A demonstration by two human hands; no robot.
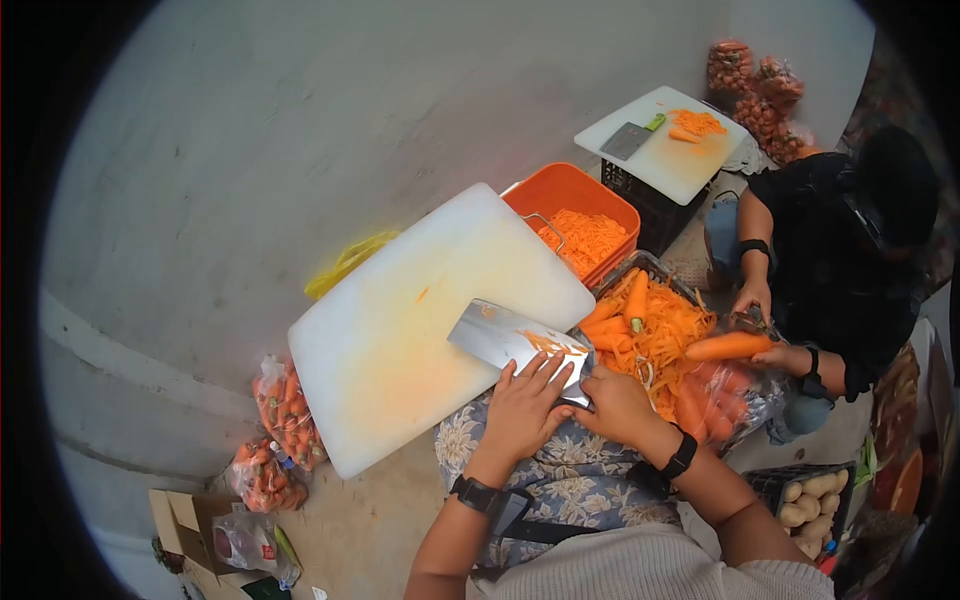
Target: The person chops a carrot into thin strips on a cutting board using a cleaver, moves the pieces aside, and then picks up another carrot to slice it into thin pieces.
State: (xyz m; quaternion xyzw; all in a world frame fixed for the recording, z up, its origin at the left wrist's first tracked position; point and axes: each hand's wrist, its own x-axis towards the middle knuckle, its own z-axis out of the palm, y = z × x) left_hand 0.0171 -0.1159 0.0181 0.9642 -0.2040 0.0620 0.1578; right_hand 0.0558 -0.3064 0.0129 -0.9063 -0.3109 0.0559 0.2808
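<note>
My right hand [622, 405] is closed at the handle end of a cleaver [490, 333], whose wide, shiny blade lies over the lower right edge of a white cutting board [370, 330]. My left hand [528, 402] rests on the blade, its fingers stretched out flat near some orange carrot shreds [545, 343] stuck to the metal. Fingers hide most of the handle. The board is stained orange in the middle, with one small carrot scrap on it. Right of my hands, whole carrots [637, 300] and peelings [680, 325] fill a dark crate.
An orange tub [570, 185] of shredded carrot stands behind the board. Across from me, a person [830, 270] holds a carrot [728, 346] over the crate. Another board [650, 120] carries a second cleaver [627, 141]. Bagged carrots [290, 410] and a potato crate [815, 510] sit on the floor.
</note>
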